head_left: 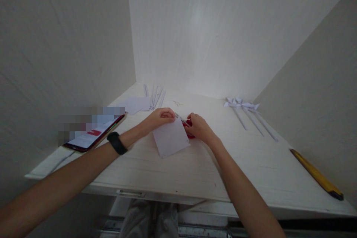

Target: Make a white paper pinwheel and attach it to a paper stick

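Observation:
Between my hands hangs a square sheet of white paper [170, 139], tilted above the tabletop. My left hand [161, 118] pinches its top corner between thumb and fingers. A pair of red-handled scissors [190, 131] sits in my right hand [198, 127], the fingers closed around the handles. The metal blades point left, at the top edge of the paper close to my left fingertips. Whether the blades have cut into the sheet is too small to tell. A black band is around my left wrist.
A phone [95, 134] leans at the left, near more paper sheets [136, 104] and several thin rolled paper sticks [156, 96]. Paper pinwheel-like shapes on sticks [247, 113] lie at right. A yellow utility knife [315, 174] is by the right wall. Small scraps [177, 103] lie behind my hands.

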A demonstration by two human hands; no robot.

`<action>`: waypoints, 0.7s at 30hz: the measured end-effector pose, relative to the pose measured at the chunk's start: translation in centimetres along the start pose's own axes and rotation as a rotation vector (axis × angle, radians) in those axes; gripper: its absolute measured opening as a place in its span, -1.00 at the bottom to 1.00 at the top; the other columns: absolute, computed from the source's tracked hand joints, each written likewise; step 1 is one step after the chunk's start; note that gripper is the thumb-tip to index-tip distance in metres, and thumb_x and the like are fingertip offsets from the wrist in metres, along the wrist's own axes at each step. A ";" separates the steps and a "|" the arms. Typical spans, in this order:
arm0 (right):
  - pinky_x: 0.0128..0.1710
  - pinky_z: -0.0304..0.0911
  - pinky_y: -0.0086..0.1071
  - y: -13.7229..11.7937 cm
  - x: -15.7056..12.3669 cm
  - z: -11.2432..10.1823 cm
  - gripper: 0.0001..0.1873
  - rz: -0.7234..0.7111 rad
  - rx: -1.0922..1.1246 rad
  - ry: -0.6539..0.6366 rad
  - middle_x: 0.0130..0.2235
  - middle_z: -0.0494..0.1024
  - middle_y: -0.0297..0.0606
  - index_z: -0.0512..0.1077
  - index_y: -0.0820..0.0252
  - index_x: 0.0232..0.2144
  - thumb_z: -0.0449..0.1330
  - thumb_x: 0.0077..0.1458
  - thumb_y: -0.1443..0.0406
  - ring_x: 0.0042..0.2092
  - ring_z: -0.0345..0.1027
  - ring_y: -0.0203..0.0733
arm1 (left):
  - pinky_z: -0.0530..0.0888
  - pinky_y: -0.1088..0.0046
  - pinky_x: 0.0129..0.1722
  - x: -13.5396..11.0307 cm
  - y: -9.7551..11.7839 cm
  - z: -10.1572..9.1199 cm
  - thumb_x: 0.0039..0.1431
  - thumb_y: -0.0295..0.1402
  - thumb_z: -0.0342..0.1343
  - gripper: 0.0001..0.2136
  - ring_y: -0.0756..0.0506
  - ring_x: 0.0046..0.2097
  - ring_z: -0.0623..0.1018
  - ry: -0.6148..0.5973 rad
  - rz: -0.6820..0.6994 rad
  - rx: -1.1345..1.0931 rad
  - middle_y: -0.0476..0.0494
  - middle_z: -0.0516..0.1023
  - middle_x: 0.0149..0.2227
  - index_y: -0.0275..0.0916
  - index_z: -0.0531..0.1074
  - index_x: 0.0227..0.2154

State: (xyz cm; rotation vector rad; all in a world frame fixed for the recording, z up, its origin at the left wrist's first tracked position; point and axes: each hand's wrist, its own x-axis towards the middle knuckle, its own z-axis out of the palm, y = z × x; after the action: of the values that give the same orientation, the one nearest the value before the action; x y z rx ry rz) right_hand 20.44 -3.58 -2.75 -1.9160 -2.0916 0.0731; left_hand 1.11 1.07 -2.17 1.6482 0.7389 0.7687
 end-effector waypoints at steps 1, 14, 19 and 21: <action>-0.32 0.12 -0.40 -0.1 0.0 -0.1 -0.69 0.021 0.002 0.006 -0.27 0.47 -0.03 0.35 0.35 -0.23 0.15 -0.01 0.23 -0.28 0.32 -0.17 | 0.25 0.56 -0.44 0.1 -0.2 0.0 -0.16 -0.29 0.22 -0.78 0.05 -0.45 0.40 -0.002 0.004 0.000 0.01 0.42 -0.50 -0.31 0.38 -0.45; -0.45 0.27 -0.47 0.5 0.8 -1.3 -0.77 0.220 1.061 -0.105 -0.41 0.49 -0.27 0.35 0.21 -0.19 0.10 0.04 0.32 -0.45 0.37 -0.35 | 0.23 0.58 -0.49 0.3 -1.3 0.2 -0.19 -0.31 0.24 -0.77 0.06 -0.51 0.39 -0.051 -0.072 -0.065 0.00 0.44 -0.55 -0.32 0.37 -0.47; -0.45 0.26 -0.52 0.0 0.4 -1.3 -0.62 0.130 1.350 -0.179 -0.40 0.45 -0.34 0.34 0.18 -0.17 0.26 -0.11 0.31 -0.44 0.34 -0.42 | 0.24 0.58 -0.45 0.2 -0.9 0.4 -0.17 -0.32 0.25 -0.78 0.08 -0.47 0.40 -0.089 -0.016 -0.074 0.01 0.44 -0.54 -0.33 0.37 -0.48; -0.55 0.17 -0.56 -0.2 0.3 -1.5 -0.53 0.122 1.342 -0.183 -0.46 0.41 -0.42 0.33 0.17 -0.16 0.30 -0.20 0.33 -0.52 0.27 -0.45 | 0.23 0.59 -0.45 0.2 -0.9 0.4 -0.15 -0.31 0.25 -0.78 0.09 -0.47 0.39 -0.118 0.006 -0.081 0.02 0.43 -0.54 -0.33 0.37 -0.48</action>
State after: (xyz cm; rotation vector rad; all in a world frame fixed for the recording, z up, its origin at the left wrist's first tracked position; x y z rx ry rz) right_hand 20.62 -3.54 -1.25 -1.1377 -1.2901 1.3164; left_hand 1.49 1.16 -3.08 1.6084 0.6118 0.6908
